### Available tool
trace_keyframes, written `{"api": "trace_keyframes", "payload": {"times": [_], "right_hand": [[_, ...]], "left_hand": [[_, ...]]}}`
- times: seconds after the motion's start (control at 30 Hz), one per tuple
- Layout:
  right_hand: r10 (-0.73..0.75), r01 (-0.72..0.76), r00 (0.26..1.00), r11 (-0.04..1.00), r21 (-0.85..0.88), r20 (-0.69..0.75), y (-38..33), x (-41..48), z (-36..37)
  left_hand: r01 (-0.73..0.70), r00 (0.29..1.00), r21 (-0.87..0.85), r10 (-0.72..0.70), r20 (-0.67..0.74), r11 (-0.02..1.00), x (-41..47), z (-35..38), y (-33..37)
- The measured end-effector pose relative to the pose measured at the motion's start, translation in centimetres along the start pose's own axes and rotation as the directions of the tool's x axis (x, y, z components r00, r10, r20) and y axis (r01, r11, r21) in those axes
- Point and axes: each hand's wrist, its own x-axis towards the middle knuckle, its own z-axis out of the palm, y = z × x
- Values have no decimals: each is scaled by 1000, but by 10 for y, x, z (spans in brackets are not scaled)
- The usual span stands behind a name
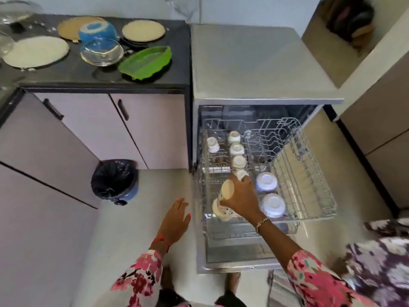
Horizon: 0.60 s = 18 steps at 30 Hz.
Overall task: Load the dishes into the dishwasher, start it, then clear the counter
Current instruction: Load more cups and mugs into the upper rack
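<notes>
right hand (240,196) grips tall cream speckled tumbler (225,191) (tilted), arm reaching over grey wire dishwasher rack (309,151) | left hand (179,216) spread, empty

You wear pink floral slvs (141,278) | red thread (162,240) L wrist | chain bracelet (262,222) R wrist | pink nails, L hand (177,220)

No readable text, labels, brands or numbers anywhere in view. Dishwasher (263,63) top and front edge show no legible markings; cups in rack too blurred.
</notes>
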Motion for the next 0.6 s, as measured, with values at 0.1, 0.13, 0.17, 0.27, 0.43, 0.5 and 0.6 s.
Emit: {"api": "trace_keyframes", "payload": {"times": [0.1, 0.13, 0.17, 0.27, 0.43, 0.5, 0.6], "right_hand": [[-51, 53, 998, 998, -41, 33, 36, 5, -12], [-70, 73, 997, 995, -66, 40, 46, 9, -16], [-84, 88, 995, 992, -88, 49, 54, 13, -19], [-112, 118, 992, 987, -108, 58, 70, 26, -27], [-174, 184, 981, 975, -126, 91, 74, 64, -21], [-189, 204, 975, 970, -133, 119, 69, 79, -14], [-226, 251, 961, 955, -155, 162, 61, 102, 2]], "left_hand": [[9, 994, -51, -15, -107, 999, 10, 22, 29], [13, 991, -59, -20, -130, 998, 14, 27, 36], [33, 990, -66, -42, -138, 997, 18, 32, 41], [99, 982, -70, -109, -152, 993, 27, 38, 49], [144, 985, -60, -149, -87, 988, 53, 45, 52], [179, 982, -74, -182, -48, 981, 63, 50, 50], [192, 981, -101, -194, -14, 976, 78, 56, 48]]}}
